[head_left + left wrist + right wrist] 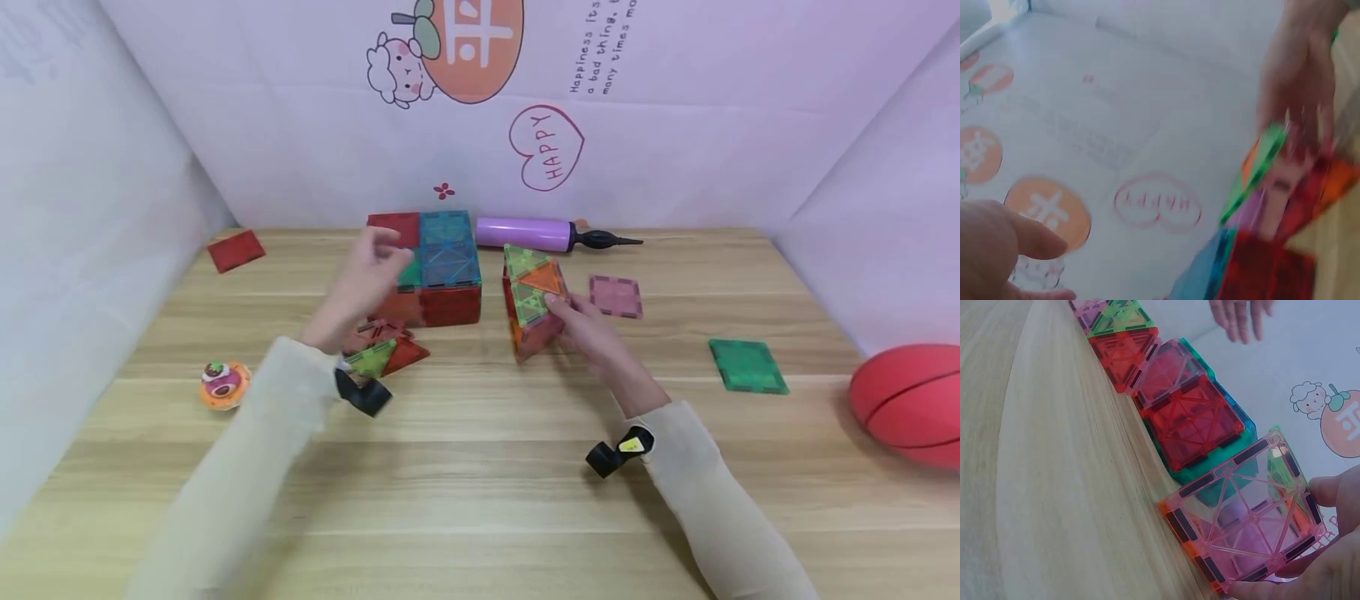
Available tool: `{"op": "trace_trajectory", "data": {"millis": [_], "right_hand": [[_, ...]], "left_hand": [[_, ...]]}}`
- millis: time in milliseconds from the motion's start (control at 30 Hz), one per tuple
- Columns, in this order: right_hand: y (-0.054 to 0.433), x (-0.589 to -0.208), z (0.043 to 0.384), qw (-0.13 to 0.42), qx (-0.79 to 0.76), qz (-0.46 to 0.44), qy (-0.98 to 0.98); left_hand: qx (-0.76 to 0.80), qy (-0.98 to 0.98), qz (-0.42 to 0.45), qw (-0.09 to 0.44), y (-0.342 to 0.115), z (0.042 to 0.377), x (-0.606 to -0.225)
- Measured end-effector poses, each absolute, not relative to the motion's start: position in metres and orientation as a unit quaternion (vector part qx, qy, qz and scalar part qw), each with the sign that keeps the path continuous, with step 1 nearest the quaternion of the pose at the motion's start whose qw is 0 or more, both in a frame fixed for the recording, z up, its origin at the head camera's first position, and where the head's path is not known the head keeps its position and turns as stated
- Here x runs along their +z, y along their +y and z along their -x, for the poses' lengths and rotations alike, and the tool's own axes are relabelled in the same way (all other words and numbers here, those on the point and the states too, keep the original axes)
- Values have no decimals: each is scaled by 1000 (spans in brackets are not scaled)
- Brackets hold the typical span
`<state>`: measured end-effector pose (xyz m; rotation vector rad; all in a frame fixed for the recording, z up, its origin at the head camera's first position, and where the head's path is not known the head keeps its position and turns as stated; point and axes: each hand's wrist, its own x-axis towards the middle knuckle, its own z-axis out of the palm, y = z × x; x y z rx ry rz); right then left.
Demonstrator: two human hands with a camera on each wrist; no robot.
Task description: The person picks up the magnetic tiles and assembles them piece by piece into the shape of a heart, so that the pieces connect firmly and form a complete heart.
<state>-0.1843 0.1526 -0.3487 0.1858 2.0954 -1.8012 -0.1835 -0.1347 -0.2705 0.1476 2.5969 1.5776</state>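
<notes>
My right hand point(588, 329) grips a small block of magnetic tiles point(531, 304), thumb on its near top corner. Green and orange triangles form its top; a pink square tile point(1254, 519) faces the right wrist camera. Left of it stands a larger box of magnetic tiles point(450, 307), blue, red and green on top with red sides. Over the box's left part hovers my left hand point(363, 279), fingers loosely bent and nothing between them. Below that hand, pink, green and red triangle tiles point(405, 357) lie at the box's near left corner, partly covered by the wrist.
A purple pump point(523, 234) lies along the back wall. Loose tiles are a red one point(236, 251) at back left, a pink one point(615, 296) and a green one point(748, 365) at right. A donut-like toy point(224, 385) sits left, a red basketball point(911, 404) far right.
</notes>
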Motion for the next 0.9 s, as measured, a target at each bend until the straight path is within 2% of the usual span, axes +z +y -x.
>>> {"op": "trace_trajectory", "data": {"millis": [267, 500, 600, 900], "right_hand": [[155, -346, 185, 179, -632, -62, 751], [150, -347, 190, 174, -635, -52, 751], [148, -348, 193, 168, -637, -48, 751], [139, -349, 199, 169, -630, -57, 756]], "left_hand": [[421, 903, -7, 90, -184, 220, -276], [436, 875, 3, 211, -191, 238, -291], [459, 855, 1, 241, -189, 242, -297], [493, 832, -17, 252, -189, 250, -311]]}}
